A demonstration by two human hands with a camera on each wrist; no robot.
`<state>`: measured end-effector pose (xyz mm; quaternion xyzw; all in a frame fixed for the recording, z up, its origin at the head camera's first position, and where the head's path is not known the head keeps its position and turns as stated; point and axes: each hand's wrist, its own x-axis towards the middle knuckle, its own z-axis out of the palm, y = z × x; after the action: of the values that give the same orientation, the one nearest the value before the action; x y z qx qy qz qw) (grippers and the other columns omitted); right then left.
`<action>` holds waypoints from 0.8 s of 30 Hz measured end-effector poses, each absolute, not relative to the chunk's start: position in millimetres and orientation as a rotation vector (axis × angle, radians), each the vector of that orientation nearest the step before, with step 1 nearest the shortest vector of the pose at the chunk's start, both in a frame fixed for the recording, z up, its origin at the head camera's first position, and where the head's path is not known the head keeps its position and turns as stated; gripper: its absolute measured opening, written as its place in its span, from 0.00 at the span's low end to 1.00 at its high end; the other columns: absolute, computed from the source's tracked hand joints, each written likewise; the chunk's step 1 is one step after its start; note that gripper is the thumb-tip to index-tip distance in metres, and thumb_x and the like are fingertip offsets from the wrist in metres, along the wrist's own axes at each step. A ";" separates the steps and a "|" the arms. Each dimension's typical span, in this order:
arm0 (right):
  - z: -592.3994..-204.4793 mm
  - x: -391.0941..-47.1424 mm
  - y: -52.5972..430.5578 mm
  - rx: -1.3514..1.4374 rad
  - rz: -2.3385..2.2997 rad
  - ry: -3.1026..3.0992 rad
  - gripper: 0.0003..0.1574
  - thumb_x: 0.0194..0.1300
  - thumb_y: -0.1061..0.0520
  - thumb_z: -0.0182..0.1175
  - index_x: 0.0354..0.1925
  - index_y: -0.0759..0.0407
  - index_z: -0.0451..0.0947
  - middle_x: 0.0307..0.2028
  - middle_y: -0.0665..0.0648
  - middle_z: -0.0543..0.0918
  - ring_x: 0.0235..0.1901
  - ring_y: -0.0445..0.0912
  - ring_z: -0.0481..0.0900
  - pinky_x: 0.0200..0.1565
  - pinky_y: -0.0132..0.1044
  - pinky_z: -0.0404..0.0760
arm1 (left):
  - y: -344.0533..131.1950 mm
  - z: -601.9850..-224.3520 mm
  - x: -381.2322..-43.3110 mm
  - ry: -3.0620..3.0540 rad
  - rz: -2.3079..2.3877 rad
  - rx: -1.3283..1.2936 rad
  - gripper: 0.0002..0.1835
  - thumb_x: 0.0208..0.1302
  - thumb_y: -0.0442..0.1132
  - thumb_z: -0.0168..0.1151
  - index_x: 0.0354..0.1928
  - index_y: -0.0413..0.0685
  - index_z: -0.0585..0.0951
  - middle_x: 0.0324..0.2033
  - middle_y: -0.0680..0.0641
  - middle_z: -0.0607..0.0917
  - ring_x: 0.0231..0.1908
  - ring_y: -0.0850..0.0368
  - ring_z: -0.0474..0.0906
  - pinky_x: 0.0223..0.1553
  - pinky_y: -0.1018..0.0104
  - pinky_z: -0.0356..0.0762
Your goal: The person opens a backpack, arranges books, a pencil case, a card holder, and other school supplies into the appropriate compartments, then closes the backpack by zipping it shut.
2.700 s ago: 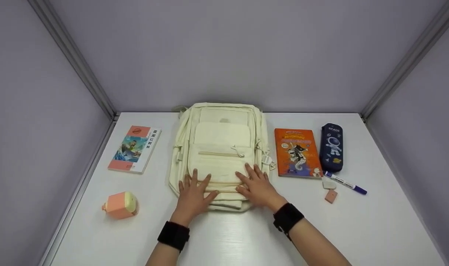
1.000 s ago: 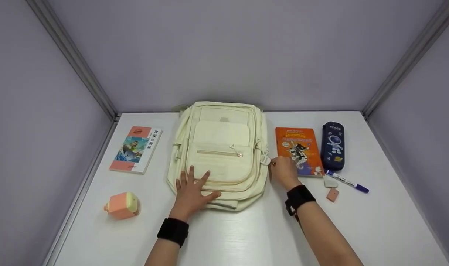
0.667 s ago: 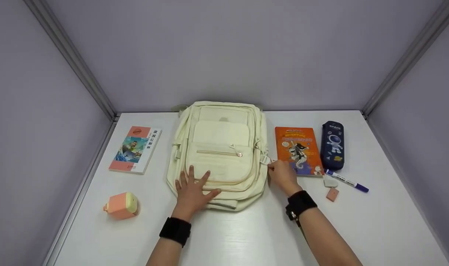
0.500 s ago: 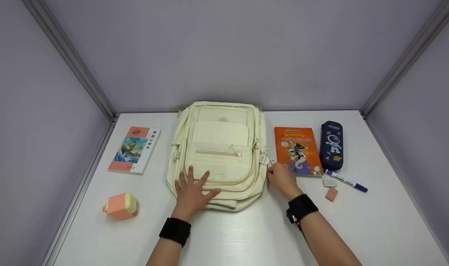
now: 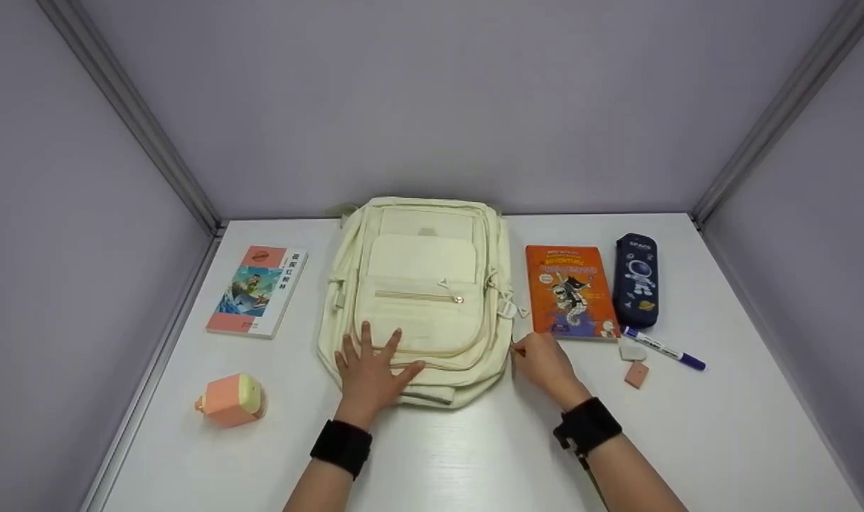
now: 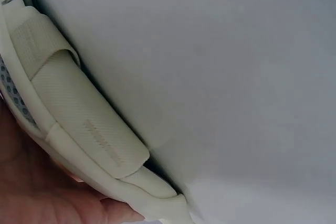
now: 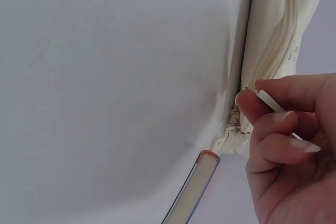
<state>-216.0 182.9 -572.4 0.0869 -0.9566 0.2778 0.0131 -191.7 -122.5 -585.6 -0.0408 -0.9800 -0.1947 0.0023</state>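
Observation:
A cream backpack [image 5: 424, 257] lies flat on the table, front pockets facing up. My left hand [image 5: 371, 380] rests on its lower left part, fingers spread and straight. The left wrist view shows a ribbed cream strap [image 6: 86, 111] and grey mesh along the bag's edge, close to that palm. At the bag's right side, low down, my right hand [image 5: 545, 364] pinches a zipper pull, its pale tab [image 7: 269, 101] showing between thumb and fingers in the right wrist view. The zipper's track is mostly hidden by the fingers and the folds of the bag.
An orange book [image 5: 572, 291], a navy pencil case [image 5: 636, 281], a marker [image 5: 663, 348], a white eraser [image 5: 632, 350] and a pink eraser [image 5: 636, 375] lie to the right. On the left are a pink-and-white book [image 5: 257, 291] and a pink-and-yellow bottle [image 5: 231, 400]. Walls enclose the table.
The right hand has left the bag's lower front, taken hold of the pull at its right side and slid down that side towards me. The left hand stays in place.

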 end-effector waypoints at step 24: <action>-574.1 -226.8 194.2 0.204 0.772 -3.035 0.15 0.70 0.62 0.58 0.27 0.65 0.86 0.19 0.58 0.81 0.18 0.46 0.75 0.21 0.42 0.71 | -82.9 -580.4 -204.4 -3.146 -0.468 0.043 0.46 0.58 0.81 0.42 0.74 0.68 0.62 0.74 0.32 0.47 0.69 0.21 0.42 0.62 0.27 0.47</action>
<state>-226.8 194.2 -574.1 0.0651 -0.9671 0.2460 0.0019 -204.4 -82.9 -580.4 0.0135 -0.9889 -0.1470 -0.0194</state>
